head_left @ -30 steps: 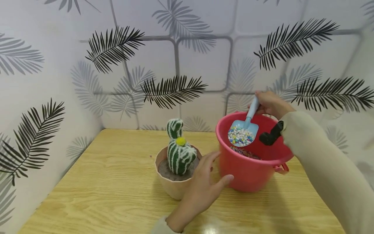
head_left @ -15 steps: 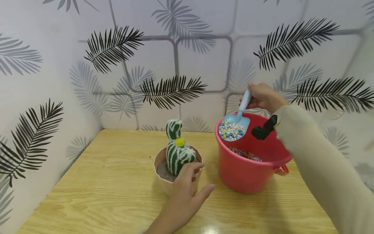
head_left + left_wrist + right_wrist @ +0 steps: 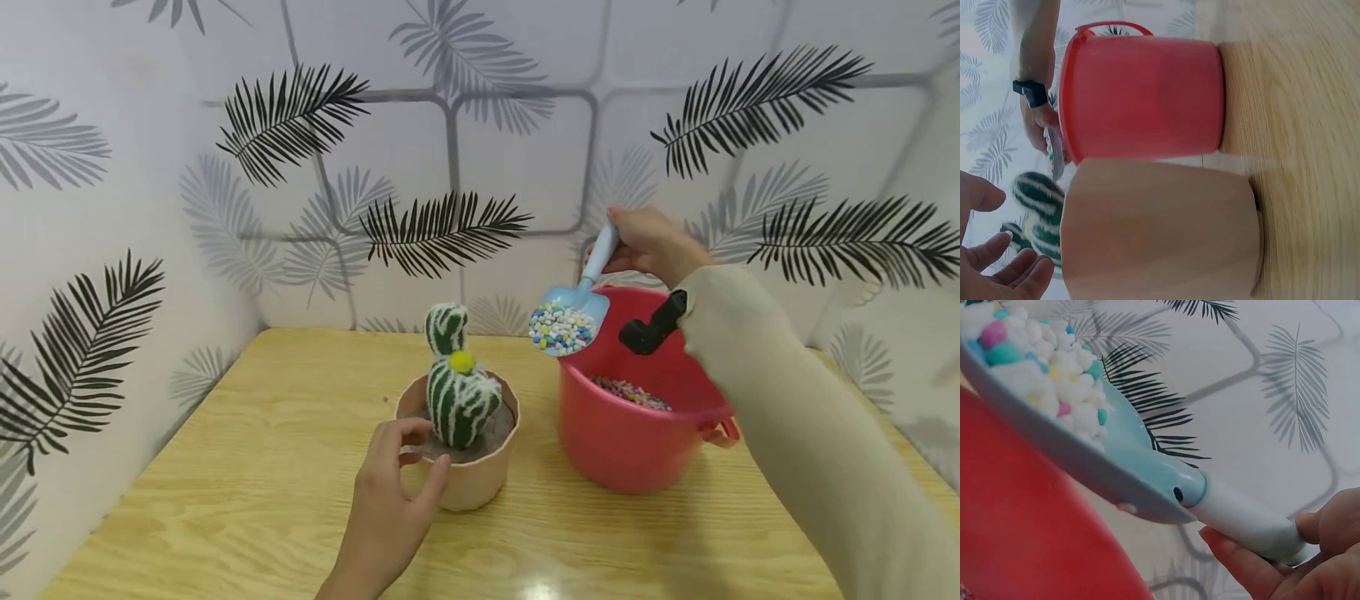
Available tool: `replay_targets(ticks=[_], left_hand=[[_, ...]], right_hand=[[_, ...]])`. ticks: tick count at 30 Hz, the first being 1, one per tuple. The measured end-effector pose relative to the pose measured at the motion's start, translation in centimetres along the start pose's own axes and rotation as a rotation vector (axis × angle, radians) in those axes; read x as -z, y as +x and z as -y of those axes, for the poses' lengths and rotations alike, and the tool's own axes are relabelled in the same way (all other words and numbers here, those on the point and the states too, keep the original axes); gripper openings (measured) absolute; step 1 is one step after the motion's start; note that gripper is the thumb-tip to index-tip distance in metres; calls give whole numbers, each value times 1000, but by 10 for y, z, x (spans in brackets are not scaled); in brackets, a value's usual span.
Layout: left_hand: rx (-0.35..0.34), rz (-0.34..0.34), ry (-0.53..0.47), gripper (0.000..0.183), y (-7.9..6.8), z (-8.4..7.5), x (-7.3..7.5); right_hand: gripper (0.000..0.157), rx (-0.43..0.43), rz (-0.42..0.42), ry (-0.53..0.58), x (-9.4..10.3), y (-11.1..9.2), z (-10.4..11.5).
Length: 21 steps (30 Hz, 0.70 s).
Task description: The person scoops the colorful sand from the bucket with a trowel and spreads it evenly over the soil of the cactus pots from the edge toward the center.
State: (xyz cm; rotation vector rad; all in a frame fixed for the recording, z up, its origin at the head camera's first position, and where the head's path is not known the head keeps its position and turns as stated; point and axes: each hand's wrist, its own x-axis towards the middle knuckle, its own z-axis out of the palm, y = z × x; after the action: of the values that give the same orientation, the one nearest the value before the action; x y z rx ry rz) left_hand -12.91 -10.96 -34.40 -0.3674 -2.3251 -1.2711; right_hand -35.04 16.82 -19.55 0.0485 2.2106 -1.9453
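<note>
My right hand (image 3: 651, 240) grips the pale handle of a light blue toy shovel (image 3: 594, 307). Its scoop is heaped with small multicoloured pebbles (image 3: 562, 327) and hovers over the left rim of a red bucket (image 3: 633, 454). To the bucket's left stands a beige plant pot (image 3: 474, 487) of grey soil, with a green-and-white knitted cactus (image 3: 459, 404) upright in it. My left hand (image 3: 388, 504) is at the pot's front left, fingers loosely bent and holding nothing. In the left wrist view its fingertips (image 3: 1034, 275) appear beside the rim and the cactus; contact is unclear.
More coloured pebbles (image 3: 630, 392) lie at the bottom of the bucket, whose handle hangs at its right side. A wooden table (image 3: 247, 467) carries everything and meets a leaf-patterned wall (image 3: 517, 275) behind. A tiny pink speck (image 3: 386, 398) lies left of the pot.
The loaded shovel has moved left with my right hand, from above the bucket's inside to its left rim. My left hand has shifted left, from between pot and bucket to the pot's front left.
</note>
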Motion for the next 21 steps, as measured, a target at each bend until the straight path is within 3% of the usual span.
replay_targets(ticks=[2,8,15,21], left_hand=[[21,-19,13,29,2,4,3],[38,-38,49,35,7,16,9],[55,-31,53,49,13,30,11],[102,53,10,68,21,45,12]], right_hand=[[32,7,-9,-5,-5,0,0],[55,-4,-13,-24,-20,2,-5],[57,-7,-27,-28,-32,4,-10],[54,5,-36,-35,-36,10,-15]])
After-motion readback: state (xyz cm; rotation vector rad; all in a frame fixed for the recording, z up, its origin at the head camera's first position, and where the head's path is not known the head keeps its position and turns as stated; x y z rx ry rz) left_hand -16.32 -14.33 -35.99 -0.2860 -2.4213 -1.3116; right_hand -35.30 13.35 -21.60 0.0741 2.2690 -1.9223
